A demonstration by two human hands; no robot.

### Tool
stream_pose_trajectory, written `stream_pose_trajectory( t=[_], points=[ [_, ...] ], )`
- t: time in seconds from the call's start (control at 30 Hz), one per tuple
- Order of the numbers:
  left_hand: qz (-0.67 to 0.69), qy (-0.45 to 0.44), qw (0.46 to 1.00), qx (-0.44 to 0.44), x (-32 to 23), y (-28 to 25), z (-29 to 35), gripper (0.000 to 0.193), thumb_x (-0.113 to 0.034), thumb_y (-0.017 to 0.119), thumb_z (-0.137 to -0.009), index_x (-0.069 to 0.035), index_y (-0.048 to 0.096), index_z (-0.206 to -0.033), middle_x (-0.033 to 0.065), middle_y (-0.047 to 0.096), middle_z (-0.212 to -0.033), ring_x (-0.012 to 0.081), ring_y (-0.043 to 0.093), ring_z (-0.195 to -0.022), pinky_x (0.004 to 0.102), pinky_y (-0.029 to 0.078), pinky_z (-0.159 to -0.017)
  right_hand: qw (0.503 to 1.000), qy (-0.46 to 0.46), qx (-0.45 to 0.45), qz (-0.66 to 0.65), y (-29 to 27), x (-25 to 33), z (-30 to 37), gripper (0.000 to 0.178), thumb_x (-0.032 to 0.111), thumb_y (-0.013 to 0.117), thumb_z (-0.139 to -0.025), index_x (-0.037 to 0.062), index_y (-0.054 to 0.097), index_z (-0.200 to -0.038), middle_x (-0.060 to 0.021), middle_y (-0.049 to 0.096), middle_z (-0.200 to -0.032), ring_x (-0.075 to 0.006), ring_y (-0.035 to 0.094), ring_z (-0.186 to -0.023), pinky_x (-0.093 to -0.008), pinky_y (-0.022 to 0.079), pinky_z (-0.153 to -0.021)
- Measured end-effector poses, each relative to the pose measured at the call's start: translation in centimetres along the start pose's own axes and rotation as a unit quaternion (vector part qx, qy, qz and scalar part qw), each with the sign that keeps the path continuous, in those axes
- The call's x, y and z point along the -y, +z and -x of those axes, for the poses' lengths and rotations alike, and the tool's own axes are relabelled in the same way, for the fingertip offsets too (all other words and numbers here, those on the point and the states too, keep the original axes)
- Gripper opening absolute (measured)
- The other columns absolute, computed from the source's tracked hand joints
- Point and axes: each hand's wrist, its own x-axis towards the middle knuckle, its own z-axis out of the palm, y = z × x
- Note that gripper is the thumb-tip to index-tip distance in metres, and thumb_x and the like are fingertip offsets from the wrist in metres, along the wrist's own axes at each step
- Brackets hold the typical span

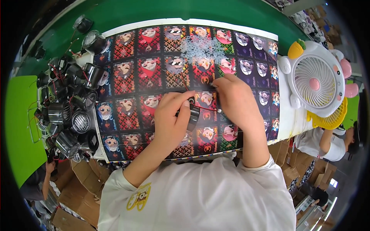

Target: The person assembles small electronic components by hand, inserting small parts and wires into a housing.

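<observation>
The left hand point(169, 117) is curled around a small black cylindrical part point(192, 112), thumb and fingers pressed against its body, holding it just above the printed sheet point(154, 54) near the middle of the bench. The right hand point(235, 100) sits just to the right of it, fingertips pinched together on a thin red wire point(206, 108) that runs from the black part toward that hand — whether a small tool is also in the pinch I cannot tell. The two hands are close, almost touching over the sheet.

The sheet is a large glossy print of repeated cartoon-face cards in red, purple, green and dark blue, lying flat over a green table point(127, 11) and covering most of the work area. To the left, partly on the sheet's edge, lies a heap of similar parts point(67, 111) — black and silvery round housings with grilles, red and black wires tangled among them. At the far right stands a white desk fan point(314, 82) with pink ears and a yellow trim piece, its grille facing up.

Near the lower edge are the person's white shirt point(200, 196) and cardboard boxes point(77, 196) on the floor. Another person in white point(322, 142) is at the right.
</observation>
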Motion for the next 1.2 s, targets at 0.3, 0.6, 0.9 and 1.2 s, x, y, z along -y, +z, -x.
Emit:
stream_pose_trajectory(
  t=[0.3,0.6,0.9,1.2],
  points=[
    [0.13,0.031,0.99,-0.044,-1.4,-0.5,-1.3,0.038,-0.005,0.052,-0.091,0.002,0.051,-0.128,0.0179,0.056,-0.117,0.03,0.056,-0.103,0.0389,0.044,-0.092,0.947,-0.131,-0.034,-0.292,2.6,3.1,2.0,0.079,0.026,0.08,-0.075,-0.0013,0.044,-0.14,-0.0194,0.048,-0.136,-0.0366,0.048,-0.124,-0.0442,0.038,-0.105],
    [-0.584,-0.136,0.767,-0.229,2.1,-15.0,-17.2,0.056,-0.03,0.069,-0.082,-0.012,0.055,-0.133,0.023,0.054,-0.129,0.0456,0.048,-0.123,0.0517,0.049,-0.095,0.975,0.009,-0.219,0.039,-0.6,-6.9,-20.3,0.063,0.02,0.076,-0.075,0.005,0.051,-0.131,-0.0268,0.053,-0.118,-0.0447,0.057,-0.104,-0.0466,0.049,-0.093],
    [-0.427,0.197,0.882,-0.04,-2.6,-10.8,-10.7,0.042,0.0,0.062,-0.074,-0.01,0.061,-0.115,0.0146,0.059,-0.116,0.0376,0.052,-0.111,0.0481,0.04,-0.101,0.989,-0.105,-0.107,0.007,-0.3,-4.5,-15.1,0.021,0.012,0.067,-0.08,0.0039,0.064,-0.099,-0.0152,0.06,-0.097,-0.0311,0.061,-0.085,-0.0402,0.05,-0.075],
    [-0.239,0.178,0.945,0.135,-1.8,-3.9,0.7,0.028,0.001,0.069,-0.065,-0.005,0.061,-0.092,0.0128,0.057,-0.115,0.036,0.053,-0.108,0.0462,0.046,-0.091,0.987,-0.142,-0.057,0.048,3.6,-1.0,-5.8,0.011,0.004,0.065,-0.078,0.0018,0.058,-0.086,-0.0147,0.054,-0.081,-0.035,0.059,-0.078,-0.0447,0.049,-0.067]
  ],
)
